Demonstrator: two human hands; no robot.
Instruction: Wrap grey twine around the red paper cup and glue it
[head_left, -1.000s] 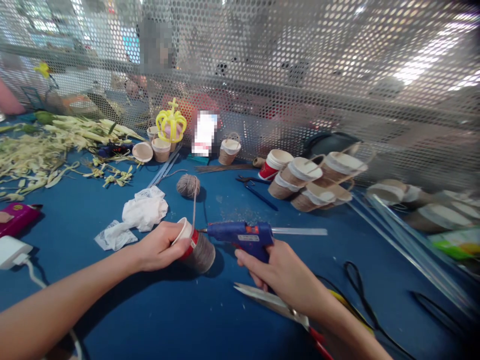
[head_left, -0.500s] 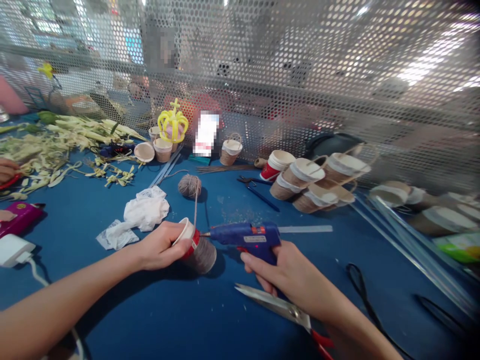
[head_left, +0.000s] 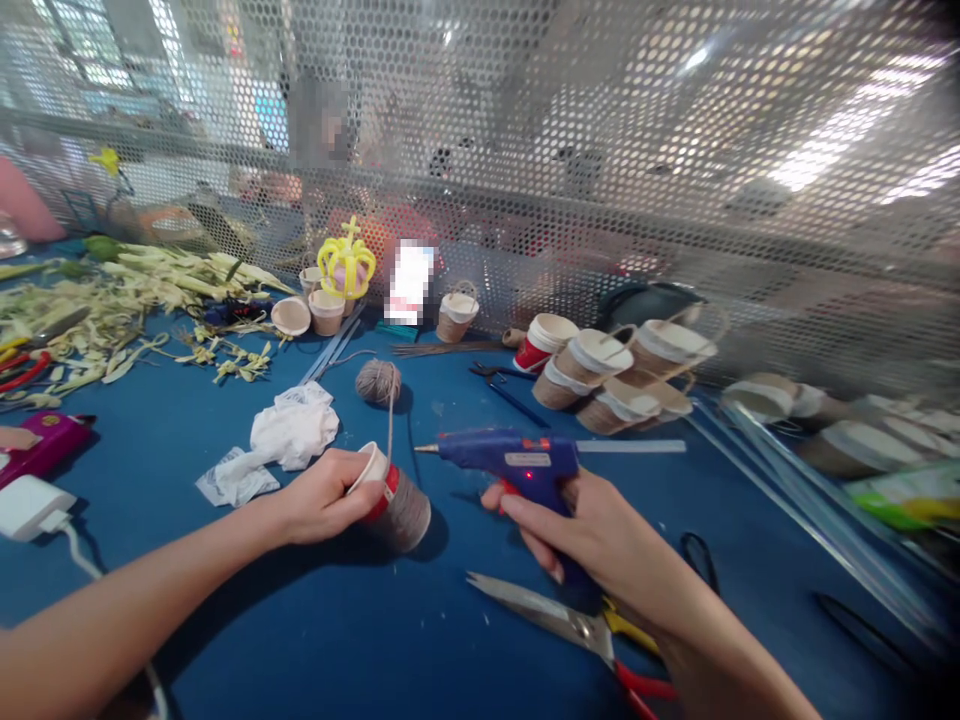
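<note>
My left hand (head_left: pixel 319 495) grips the rim of a red paper cup (head_left: pixel 394 500) lying on its side on the blue table (head_left: pixel 337 640), most of its wall wound with grey-brown twine. A strand runs up from the cup to a twine ball (head_left: pixel 377 381). My right hand (head_left: pixel 577 530) holds a blue glue gun (head_left: pixel 514 458) by its handle. The nozzle points left and sits a little right of and above the cup, not touching it. A clear glue stick (head_left: pixel 634 446) juts from the gun's back.
Scissors (head_left: pixel 559 625) lie just under my right wrist. Several twine-wrapped cups (head_left: pixel 622 370) are stacked at the right, crumpled white paper (head_left: pixel 289 432) at the left, pale leaf strips (head_left: pixel 90 300) at far left, a yellow crown (head_left: pixel 346 262) and perforated metal screen (head_left: pixel 600 170) behind.
My right hand has drawn the glue gun back to the right and slightly up, so its nozzle has left the cup. The left hand and cup stay put.
</note>
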